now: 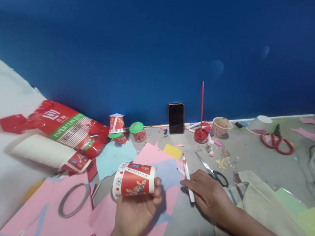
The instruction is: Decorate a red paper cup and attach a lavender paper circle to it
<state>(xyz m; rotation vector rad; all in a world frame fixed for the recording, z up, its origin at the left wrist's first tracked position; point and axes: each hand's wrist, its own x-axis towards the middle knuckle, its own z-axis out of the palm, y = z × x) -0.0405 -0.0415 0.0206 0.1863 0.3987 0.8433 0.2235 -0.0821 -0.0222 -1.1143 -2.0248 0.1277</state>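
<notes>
A red and white printed paper cup (135, 181) lies on its side in my left hand (139, 216), whose fingers curl around it from below. Its rim points left. Between the fingers of my right hand (209, 194) is a white marker (188, 178) with a red tip pointing away from me. The marker and the cup are apart. Just left of the marker, a small blue-tipped pen (181, 173) shows partly. Black-handled scissors (208, 165) lie beyond my right hand. Under and around the cup are pink paper sheets (150, 154) and a lavender sheet (166, 171).
At the left are a stack of paper cups (44, 153), their red bag (69, 122) and a tape roll (73, 200). Decorated cups (116, 124), a phone (177, 118) and a red pot (201, 136) with a stick stand by the blue wall. Red-handled scissors (277, 143) lie right.
</notes>
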